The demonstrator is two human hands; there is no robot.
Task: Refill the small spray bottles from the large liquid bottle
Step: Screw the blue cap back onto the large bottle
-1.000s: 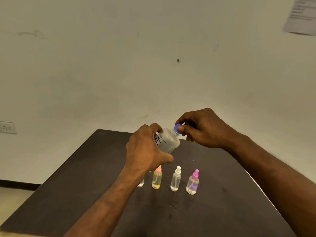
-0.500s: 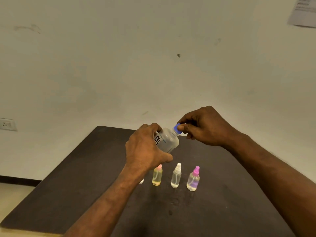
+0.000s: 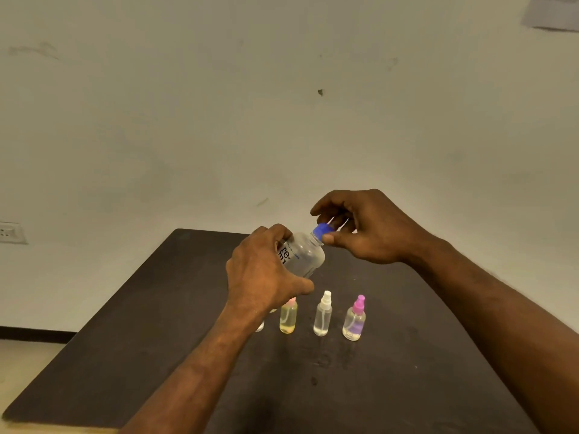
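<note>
My left hand (image 3: 264, 277) grips the large clear bottle (image 3: 305, 253) above the table, tilted with its neck to the upper right. Its blue cap (image 3: 322, 230) is on the neck. My right hand (image 3: 363, 225) pinches that cap with thumb and fingers. Below stand small spray bottles in a row: one with yellowish liquid and a pink top (image 3: 288, 317), a clear one with a white top (image 3: 323, 314), and one with a magenta top (image 3: 354, 319). A further small bottle (image 3: 260, 325) is mostly hidden behind my left wrist.
The dark table (image 3: 156, 339) stands against a pale wall. A wall socket (image 3: 11, 233) is at the far left and a paper sheet (image 3: 551, 10) hangs at the upper right. The floor shows beyond the table's left edge.
My right hand's fingers have spread and shifted on the blue cap, with the thumb now under it. The large bottle stays tilted in my left hand.
</note>
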